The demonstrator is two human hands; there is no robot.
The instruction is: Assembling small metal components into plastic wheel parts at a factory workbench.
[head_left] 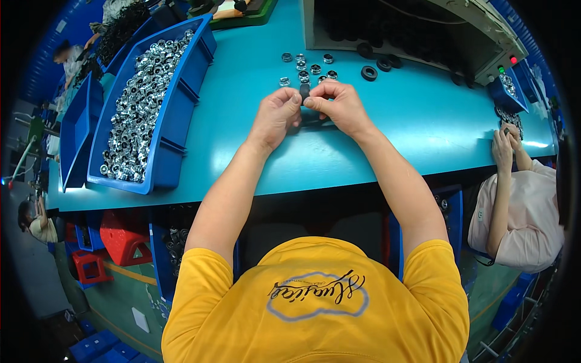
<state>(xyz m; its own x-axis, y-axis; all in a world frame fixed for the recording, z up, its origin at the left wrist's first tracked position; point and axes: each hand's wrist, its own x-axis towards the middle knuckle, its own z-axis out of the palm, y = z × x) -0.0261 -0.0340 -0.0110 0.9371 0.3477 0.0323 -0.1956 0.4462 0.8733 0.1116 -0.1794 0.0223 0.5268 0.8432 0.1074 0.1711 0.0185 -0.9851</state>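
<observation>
A small black ring-shaped piece (304, 92), which looks like rubber, is pinched upright between both hands over the table. My left hand (275, 116) grips its left side with thumb and forefinger. From the right, my right hand (339, 107) pinches the same piece, with its fingers curled. My fingertips hide part of it, so I cannot tell whether a metal part sits inside. Just beyond my hands, several shiny round metal parts (304, 77) with dark centres lie loose. Loose black rings (368, 73) rest farther right.
At left on the turquoise table (242, 163), a long blue bin (168, 160) is filled with metal parts, beside another blue bin (75, 136). A pale box-shaped machine (493, 33) holding black rings stands at far right. A co-worker's hands (505, 145) are at the right edge.
</observation>
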